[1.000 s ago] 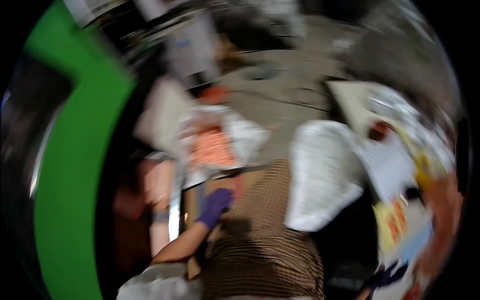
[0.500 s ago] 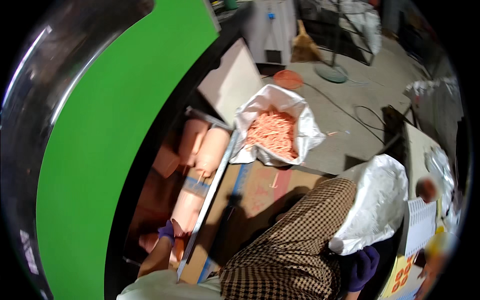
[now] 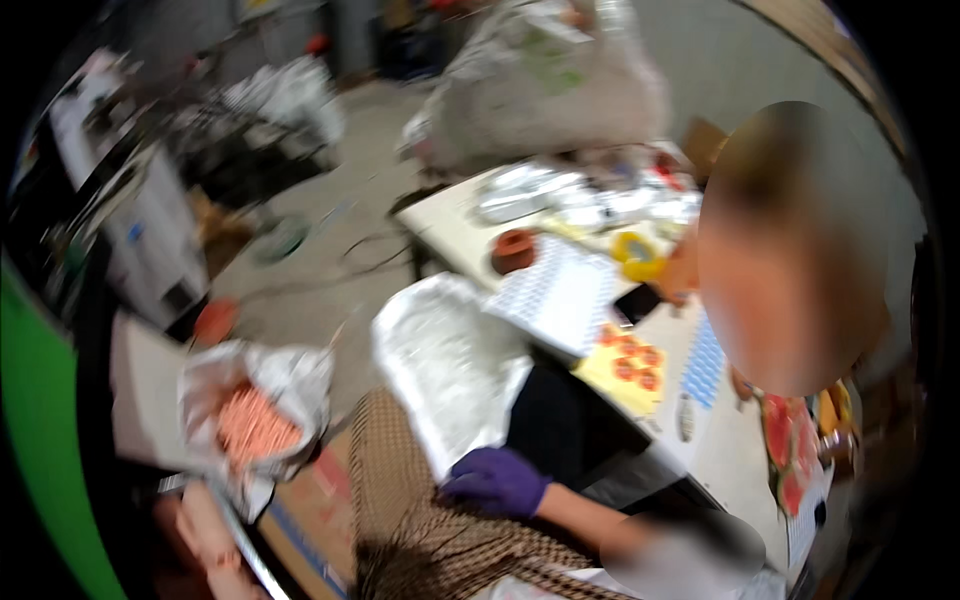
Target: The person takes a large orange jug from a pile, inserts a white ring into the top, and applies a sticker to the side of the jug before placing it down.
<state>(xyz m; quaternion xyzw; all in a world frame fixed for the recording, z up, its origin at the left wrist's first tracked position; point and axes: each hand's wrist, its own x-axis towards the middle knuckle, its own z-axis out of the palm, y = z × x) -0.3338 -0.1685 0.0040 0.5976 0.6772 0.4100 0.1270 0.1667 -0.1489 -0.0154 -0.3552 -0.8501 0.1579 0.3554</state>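
Note:
My right hand (image 3: 498, 482), in a purple glove, lies over my lap at the lower edge of a white sack (image 3: 440, 370). Its fingers look curled and closed; whatever may be in them is hidden. The sack's opening faces up, and its inside is white. Brown-and-black checked cloth (image 3: 395, 480) covers my leg beside it. My left hand is outside the picture. At the lower left, pale pink rounded pieces (image 3: 208, 525) lie in a metal-edged bin, partly cut off by the frame.
Another sack (image 3: 315, 385) holds pink strips (image 3: 255, 425) on the left. On the right table (image 3: 450, 225) are a brown-red roll (image 3: 514, 250), yellow tape (image 3: 638, 255), printed sheets, a dark phone (image 3: 638, 303) and watermelon pieces (image 3: 790, 450). A person sits behind it. A cable crosses the floor.
My view has swung to the right, toward the table. My left hand, earlier in the bin at a pink piece, has left the picture. My right hand now shows over my lap.

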